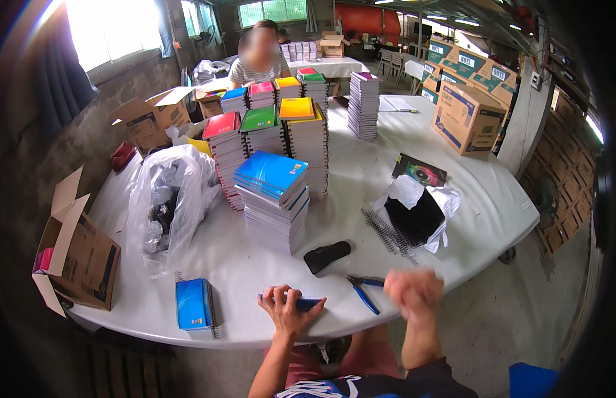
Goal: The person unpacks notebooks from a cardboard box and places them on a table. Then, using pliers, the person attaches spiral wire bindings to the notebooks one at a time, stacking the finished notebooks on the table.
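Observation:
My left hand (287,310) is wrapped over a blue notebook (308,304) at the table's near edge; most of the notebook is hidden under the fingers. Raised to its right, my right hand (414,292) is closed and blurred by motion, and what it holds, if anything, does not show. Between the hands lie blue-handled pliers (365,292). Beyond them is a dark oblong object (326,257). A small stack of blue spiral notebooks (194,304) sits to the left. Loose black spiral wires (391,232) lie beside a black pouch-like thing (414,217) on white wrapping.
A tall blue-topped notebook stack (271,199) stands ahead, with several coloured stacks (260,119) behind it. A clear plastic bag (169,205) and an open carton (79,252) are at left. Cartons (470,118) stand at right. Another person (258,60) is across the table (480,199).

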